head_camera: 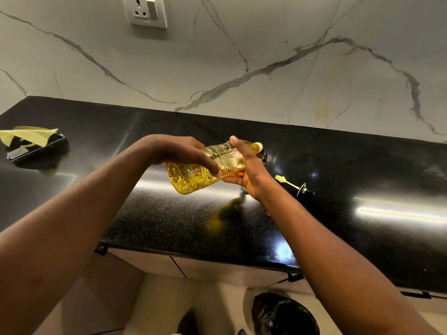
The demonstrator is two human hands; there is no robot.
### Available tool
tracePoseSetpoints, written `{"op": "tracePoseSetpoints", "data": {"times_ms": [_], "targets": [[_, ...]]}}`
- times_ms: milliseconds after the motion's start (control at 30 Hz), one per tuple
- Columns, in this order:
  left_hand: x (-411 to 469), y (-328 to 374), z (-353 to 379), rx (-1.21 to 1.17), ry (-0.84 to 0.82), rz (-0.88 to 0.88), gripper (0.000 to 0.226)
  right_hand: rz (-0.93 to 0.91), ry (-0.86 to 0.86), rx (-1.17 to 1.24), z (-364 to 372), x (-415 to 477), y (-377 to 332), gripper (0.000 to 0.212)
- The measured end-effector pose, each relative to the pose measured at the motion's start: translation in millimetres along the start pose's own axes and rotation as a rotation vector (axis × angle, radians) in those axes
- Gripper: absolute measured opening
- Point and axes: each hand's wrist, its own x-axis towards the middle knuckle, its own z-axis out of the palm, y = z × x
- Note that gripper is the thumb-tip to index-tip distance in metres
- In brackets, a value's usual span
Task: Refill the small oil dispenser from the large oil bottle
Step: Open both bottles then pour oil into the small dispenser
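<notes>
The large clear oil bottle (193, 176) with yellow oil lies tilted almost level above the black counter, its mouth (258, 146) pointing to the far right. My left hand (183, 153) grips its lower body from above. My right hand (246, 170) grips the upper body near the neck, thumb on top. Just past the mouth, a dark rim of the small oil dispenser (263, 155) shows; most of it is hidden behind my right hand and the bottle. The dispenser's pump top (296, 186), with its white tube, lies on the counter to the right.
The black granite counter (338, 226) runs across the view below a marble backsplash with a wall socket (145, 12). A yellow cloth (26, 136) lies over a dark object at the far left. A dark bin (283, 315) stands on the floor below the counter edge.
</notes>
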Motion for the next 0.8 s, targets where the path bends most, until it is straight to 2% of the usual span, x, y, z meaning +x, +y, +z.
{"op": "tracePoseSetpoints", "data": {"times_ms": [133, 633, 800], "targets": [[-1.3, -0.8, 0.7, -0.013, -0.008, 0.005, 0.093, -0.002, 0.004, -0.004, 0.8, 0.2, 0.4, 0.070], [-2.8, -1.3, -0.9, -0.023, -0.008, -0.004, 0.095, -0.002, -0.011, -0.003, 0.3, 1.5, -0.2, 0.066], [-1.0, -1.6, -0.9, -0.016, -0.001, -0.007, 0.089, -0.003, -0.004, -0.012, 0.5, 3.5, 0.9, 0.072]]}}
